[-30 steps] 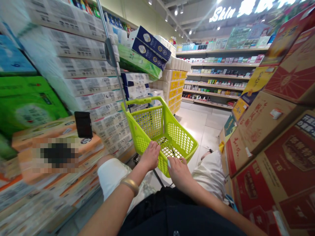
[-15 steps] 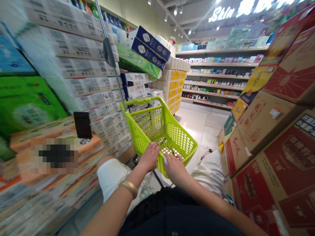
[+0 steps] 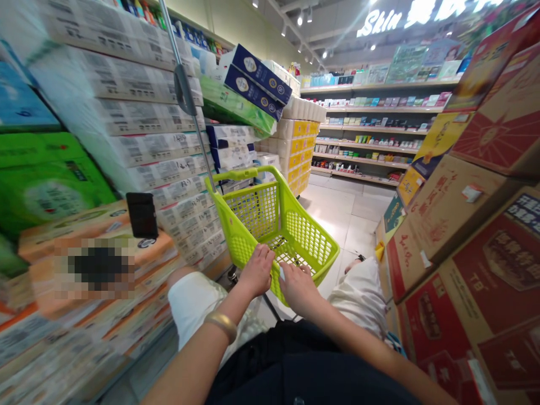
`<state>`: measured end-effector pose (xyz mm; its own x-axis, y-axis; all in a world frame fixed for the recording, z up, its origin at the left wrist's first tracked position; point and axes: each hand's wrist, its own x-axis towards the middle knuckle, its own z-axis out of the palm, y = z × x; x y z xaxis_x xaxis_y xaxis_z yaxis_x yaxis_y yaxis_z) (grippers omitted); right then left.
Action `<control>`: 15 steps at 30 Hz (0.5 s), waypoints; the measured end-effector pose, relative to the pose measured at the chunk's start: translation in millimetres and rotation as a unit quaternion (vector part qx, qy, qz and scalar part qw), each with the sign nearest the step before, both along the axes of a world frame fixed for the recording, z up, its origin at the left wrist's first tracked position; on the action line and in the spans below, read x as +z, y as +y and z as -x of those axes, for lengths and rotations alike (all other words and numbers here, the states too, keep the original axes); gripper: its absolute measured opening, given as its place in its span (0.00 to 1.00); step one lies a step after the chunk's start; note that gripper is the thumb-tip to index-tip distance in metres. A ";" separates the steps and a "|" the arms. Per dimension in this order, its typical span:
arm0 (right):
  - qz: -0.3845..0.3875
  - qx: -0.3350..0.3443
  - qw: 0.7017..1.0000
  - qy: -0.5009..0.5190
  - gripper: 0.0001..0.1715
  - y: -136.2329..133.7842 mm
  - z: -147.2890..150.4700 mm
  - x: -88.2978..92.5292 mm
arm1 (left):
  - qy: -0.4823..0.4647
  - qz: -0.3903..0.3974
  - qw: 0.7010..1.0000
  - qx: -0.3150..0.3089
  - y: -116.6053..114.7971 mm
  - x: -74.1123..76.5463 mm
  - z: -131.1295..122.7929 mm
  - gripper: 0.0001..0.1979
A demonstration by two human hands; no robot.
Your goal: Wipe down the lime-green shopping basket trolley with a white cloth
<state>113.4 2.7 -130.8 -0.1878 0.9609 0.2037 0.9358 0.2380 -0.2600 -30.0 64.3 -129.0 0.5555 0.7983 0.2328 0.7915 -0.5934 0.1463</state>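
A lime-green plastic shopping cart (image 3: 310, 236) with a lattice basket stands in front of me, between my knees. No goods show inside the basket. Its near rim is under both hands. My left hand (image 3: 258, 270) is closed over the rim, fingers curled to the inside; a gold bangle (image 3: 221, 323) sits on that wrist. Just to the right, my right hand (image 3: 298, 286) also curls around the rim. A small white thing (image 3: 282, 274) shows by its thumb, too small to name.
Stacked paper packs (image 3: 147, 107) rise at the left, with a black upright device (image 3: 142, 215) on orange packs (image 3: 169, 247). A metal pole (image 3: 202, 140) slants past them. Red and brown cartons (image 3: 451, 208) line the right. Stocked shelves (image 3: 367, 126) stand across the floor (image 3: 333, 208).
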 end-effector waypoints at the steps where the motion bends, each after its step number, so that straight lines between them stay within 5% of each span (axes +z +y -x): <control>1: 0.002 -0.002 1.000 0.001 0.21 -5.6 -3.1 -1.7 | -0.006 -0.003 1.000 -0.002 -0.1 -0.3 0.1 0.20; 15: 0.002 0.010 1.000 0.003 0.20 7.1 7.2 4.5 | -0.023 -0.046 0.999 -0.006 0.1 -7.1 2.1 0.20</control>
<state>106.3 9.8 -126.3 -0.2064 0.9576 0.2011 0.9290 0.2564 -0.2670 -32.0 64.3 -136.1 0.5513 0.7663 0.3299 0.7785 -0.6147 0.1269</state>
